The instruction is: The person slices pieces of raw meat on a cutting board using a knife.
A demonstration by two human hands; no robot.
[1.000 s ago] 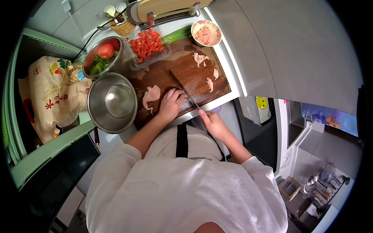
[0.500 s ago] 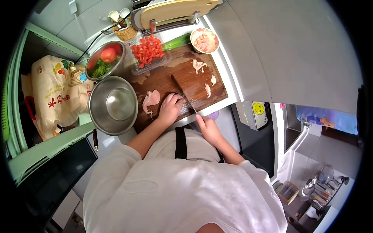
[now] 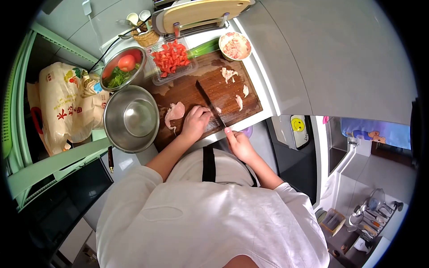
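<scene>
My right hand [image 3: 240, 145] is closed round the handle of a kitchen knife [image 3: 207, 99], whose dark blade slants across the wooden cutting board [image 3: 187, 91]. Close to the left side of the blade, my left hand [image 3: 196, 121] presses down with curled fingers on raw meat, mostly hidden beneath them. A small pale piece of meat [image 3: 218, 110] shows just right of the blade. Left of my left hand lies a larger piece of raw chicken [image 3: 174, 113]. Scraps of pale meat [image 3: 229, 75] and two thin strips [image 3: 239, 102] rest on the board's right part.
A bowl of cut meat [image 3: 235, 46] stands at the board's far right corner. Diced red tomato [image 3: 170, 58] fills a clear tray beside green stalks [image 3: 204, 48]. To the left are an empty steel bowl [image 3: 149, 134] and another bowl [image 3: 103, 73] with a tomato and greens.
The knife has turned slightly, showing more of its dark blade. A small piece of meat now shows at the blade's right side. Both hands stay almost in place.
</scene>
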